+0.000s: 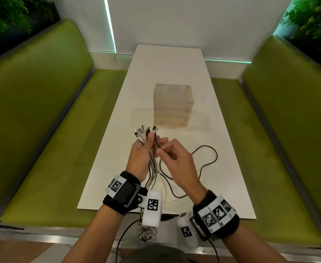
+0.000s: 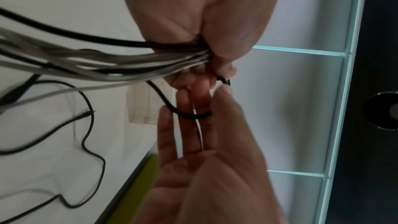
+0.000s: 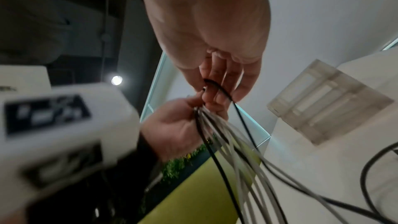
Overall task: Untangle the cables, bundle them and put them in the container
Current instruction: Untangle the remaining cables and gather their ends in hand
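Above the white table, my left hand grips a bundle of white and black cables, their plugs fanned out above the fist. Just to its right, my right hand pinches one black cable near its plug end. That cable trails down in loops on the table. In the left wrist view the left hand squeezes the bundle and the black cable crosses the fingers of the right hand. The right wrist view shows the right hand meeting the left hand.
A translucent lidded container stands mid-table beyond my hands, also in the right wrist view as the container. Green benches flank the table on both sides. Loose cable ends hang off the table's near edge.
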Demonstrator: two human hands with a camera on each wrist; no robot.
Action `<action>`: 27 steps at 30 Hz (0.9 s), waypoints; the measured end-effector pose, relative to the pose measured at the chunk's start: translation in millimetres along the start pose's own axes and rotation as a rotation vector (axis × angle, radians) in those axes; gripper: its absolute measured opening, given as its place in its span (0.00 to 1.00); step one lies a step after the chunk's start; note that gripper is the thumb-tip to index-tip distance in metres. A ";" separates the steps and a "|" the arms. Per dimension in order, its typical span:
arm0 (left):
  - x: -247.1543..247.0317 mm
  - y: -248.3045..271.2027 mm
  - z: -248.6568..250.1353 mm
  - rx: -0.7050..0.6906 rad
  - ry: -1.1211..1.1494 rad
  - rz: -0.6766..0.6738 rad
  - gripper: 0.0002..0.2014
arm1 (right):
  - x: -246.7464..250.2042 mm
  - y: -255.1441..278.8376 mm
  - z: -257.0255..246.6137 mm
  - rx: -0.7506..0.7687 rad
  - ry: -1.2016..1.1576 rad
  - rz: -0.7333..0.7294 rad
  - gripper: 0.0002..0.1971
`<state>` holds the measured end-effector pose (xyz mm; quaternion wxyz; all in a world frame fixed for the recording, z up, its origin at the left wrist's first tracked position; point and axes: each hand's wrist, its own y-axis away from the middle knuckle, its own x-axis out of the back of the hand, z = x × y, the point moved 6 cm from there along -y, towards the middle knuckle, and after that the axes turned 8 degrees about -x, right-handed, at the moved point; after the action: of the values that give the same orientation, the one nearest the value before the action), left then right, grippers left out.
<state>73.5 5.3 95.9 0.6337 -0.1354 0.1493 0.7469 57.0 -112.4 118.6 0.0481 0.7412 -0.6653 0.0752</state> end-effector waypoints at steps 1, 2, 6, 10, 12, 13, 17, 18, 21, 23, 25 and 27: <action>-0.4 1.2 1.2 0.011 0.028 0.002 0.15 | -2.8 0.1 1.4 0.010 0.036 -0.007 0.04; -0.4 2.7 2.7 0.015 0.054 0.001 0.16 | -3.4 -1.1 3.2 0.014 0.073 -0.003 0.03; -3.8 4.6 5.0 0.048 0.132 -0.037 0.18 | -5.9 -9.1 10.2 0.015 0.163 -0.065 0.04; -6.6 6.1 6.5 0.087 0.244 -0.064 0.21 | -10.3 -7.5 9.1 0.041 0.136 -0.117 0.03; -2.7 6.0 5.8 0.103 0.273 -0.061 0.22 | -10.3 -6.5 8.8 0.032 0.110 -0.161 0.03; -1.5 5.8 7.0 0.102 0.285 -0.063 0.24 | -11.1 -7.1 11.1 0.006 0.133 -0.202 0.04; 9.2 -0.3 29.6 -0.002 0.368 -0.029 0.18 | -8.9 -16.1 41.5 -0.098 0.557 -0.457 0.13; 17.2 -3.5 38.8 -0.029 0.407 0.014 0.17 | -1.0 -19.2 54.4 -0.129 0.635 -0.497 0.14; 54.4 -15.9 68.2 -0.117 0.415 0.141 0.18 | 35.4 -21.8 86.5 -0.255 0.497 -0.549 0.14; 77.4 -21.3 77.4 -0.170 0.339 0.204 0.20 | 55.5 -19.1 90.6 -0.314 0.263 -0.499 0.13; 81.6 -22.2 68.5 -0.163 0.243 0.223 0.20 | 61.5 -18.1 78.3 -0.302 0.064 -0.406 0.13; 65.4 -17.8 49.1 -0.119 0.108 0.170 0.19 | 54.4 -20.7 55.5 -0.240 -0.068 -0.309 0.13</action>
<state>79.9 86.7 114.5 0.5498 -0.1995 0.1495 0.7972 85.8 -172.9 74.1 0.1247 0.8256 -0.5489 -0.0381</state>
